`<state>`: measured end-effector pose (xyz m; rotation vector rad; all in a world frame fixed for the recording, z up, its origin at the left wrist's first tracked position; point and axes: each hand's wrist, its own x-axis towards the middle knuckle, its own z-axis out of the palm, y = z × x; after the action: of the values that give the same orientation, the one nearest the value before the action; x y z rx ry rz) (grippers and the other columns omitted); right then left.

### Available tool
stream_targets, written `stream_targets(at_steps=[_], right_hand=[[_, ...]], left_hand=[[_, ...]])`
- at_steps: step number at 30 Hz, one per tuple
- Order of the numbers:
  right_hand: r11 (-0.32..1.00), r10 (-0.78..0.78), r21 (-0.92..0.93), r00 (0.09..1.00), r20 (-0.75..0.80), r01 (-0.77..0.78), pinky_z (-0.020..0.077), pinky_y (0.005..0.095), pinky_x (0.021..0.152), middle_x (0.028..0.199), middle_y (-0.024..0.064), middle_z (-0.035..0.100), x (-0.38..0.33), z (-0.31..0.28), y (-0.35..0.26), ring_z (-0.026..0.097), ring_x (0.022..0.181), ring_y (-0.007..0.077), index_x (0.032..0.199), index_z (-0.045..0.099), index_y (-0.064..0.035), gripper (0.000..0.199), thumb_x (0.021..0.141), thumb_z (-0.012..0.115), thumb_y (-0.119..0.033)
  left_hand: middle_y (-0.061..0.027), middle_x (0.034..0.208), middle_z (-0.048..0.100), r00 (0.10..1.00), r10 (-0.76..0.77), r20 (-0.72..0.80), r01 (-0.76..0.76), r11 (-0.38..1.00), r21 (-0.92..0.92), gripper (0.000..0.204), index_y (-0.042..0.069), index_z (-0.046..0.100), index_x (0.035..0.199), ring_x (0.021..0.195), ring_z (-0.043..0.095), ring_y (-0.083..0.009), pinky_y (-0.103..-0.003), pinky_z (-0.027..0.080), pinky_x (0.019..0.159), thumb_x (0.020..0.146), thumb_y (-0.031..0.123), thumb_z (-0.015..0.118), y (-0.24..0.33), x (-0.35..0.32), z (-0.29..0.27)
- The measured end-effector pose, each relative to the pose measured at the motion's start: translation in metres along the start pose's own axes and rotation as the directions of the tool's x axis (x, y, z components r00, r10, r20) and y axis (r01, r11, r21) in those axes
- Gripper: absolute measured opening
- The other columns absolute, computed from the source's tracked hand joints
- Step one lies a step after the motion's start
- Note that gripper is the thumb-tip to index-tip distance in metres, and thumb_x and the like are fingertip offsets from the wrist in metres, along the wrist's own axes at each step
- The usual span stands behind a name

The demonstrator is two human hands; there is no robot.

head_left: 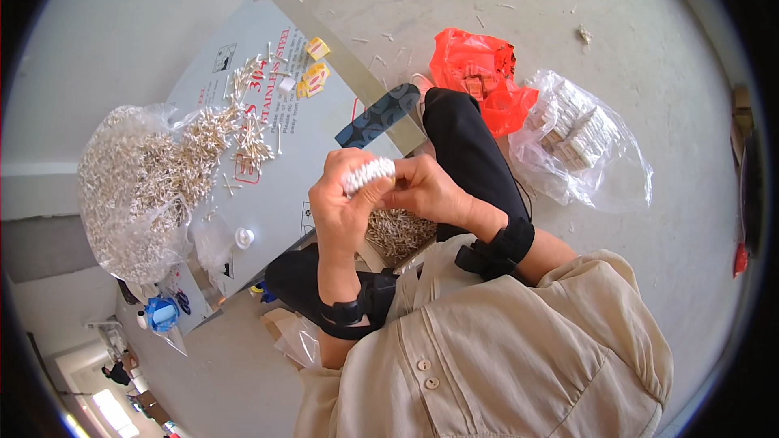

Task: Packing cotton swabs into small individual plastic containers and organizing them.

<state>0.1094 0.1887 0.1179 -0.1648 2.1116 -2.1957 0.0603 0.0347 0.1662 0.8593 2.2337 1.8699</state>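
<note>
Concrete floor [649,73], grey board [268,154] strewn with cotton swabs. I see left hand [341,203] fingers closed round a swab bundle [367,173] (chest height); right hand [426,191] fingers pinch its end.

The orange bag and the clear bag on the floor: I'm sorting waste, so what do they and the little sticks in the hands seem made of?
The crumpled orange bag looks like thin glossy plastic film. The clear bag of small boxes also looks like plastic film: see-through, wrinkled, shiny. The white-tipped stick bundle, held in both hands, resembles cotton swabs; stem material unclear.
</note>
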Motion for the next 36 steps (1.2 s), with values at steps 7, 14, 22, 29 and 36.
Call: stream_targets(at_steps=[7,14,22,29,36], right_hand=[[0.706,0.424,0.588,0.901,0.095,-0.395,0.0585,0.0291,0.061,0.091,0.0149,0.07,0.013,-0.002,0.021,0.069,0.07,0.0191,0.109,0.06,0.0083,0.03,0.091,0.065,-0.015],[0.636,0.561,0.593,0.824,0.086,-0.494,0.0474,0.0252,0.044,0.08,0.0116,0.065,0.033,-0.003,0.055,0.061,0.054,0.0158,0.113,0.058,0.0036,0.031,0.095,0.058,-0.021],[0.727,0.44,0.552,0.894,0.081,-0.408,0.0526,0.0213,0.057,0.083,0.0068,0.068,0.039,-0.006,0.069,0.065,0.065,0.0109,0.122,0.059,-0.0006,0.03,0.098,0.057,-0.018],[0.729,0.536,0.5,0.844,0.01,-0.468,0.0527,0.0214,0.057,0.083,0.0073,0.069,0.05,-0.008,0.079,0.067,0.067,0.0113,0.117,0.062,0.0005,0.027,0.095,0.06,-0.014],[0.846,0.475,0.296,0.879,-0.042,-0.443,0.0501,0.0209,0.05,0.077,0.0072,0.069,0.058,-0.007,0.077,0.066,0.06,0.0107,0.11,0.065,0.0024,0.023,0.094,0.062,-0.013]], left_hand=[[-0.0116,0.106,0.067,0.905,-0.426,0.021,0.401,0.834,-0.379,0.056,0.001,0.041,0.144,0.088,0.062,-0.0105,-0.025,0.051,0.075,0.094,0.013,0.065,-0.035,-0.013,-0.012],[-0.0105,0.108,0.067,0.893,-0.426,0.143,0.45,0.855,-0.258,0.047,-0.005,0.057,0.129,0.092,0.062,-0.0101,-0.022,0.051,0.08,0.087,0.01,0.072,-0.069,-0.024,0.0],[-0.0091,0.096,0.07,0.745,-0.649,0.154,0.643,0.64,-0.421,0.042,-0.007,0.059,0.122,0.076,0.067,-0.0125,-0.023,0.053,0.067,0.089,0.015,0.07,-0.101,-0.015,-0.013],[-0.0082,0.087,0.071,0.652,-0.756,0.054,0.722,0.597,-0.351,0.033,-0.006,0.065,0.113,0.066,0.067,-0.0122,-0.023,0.053,0.058,0.089,0.017,0.069,-0.112,-0.005,-0.011],[-0.0066,0.078,0.07,0.707,-0.707,0.007,0.684,0.681,-0.261,0.027,-0.004,0.069,0.105,0.062,0.065,-0.0115,-0.022,0.051,0.053,0.089,0.017,0.069,-0.118,0.0,-0.01]])
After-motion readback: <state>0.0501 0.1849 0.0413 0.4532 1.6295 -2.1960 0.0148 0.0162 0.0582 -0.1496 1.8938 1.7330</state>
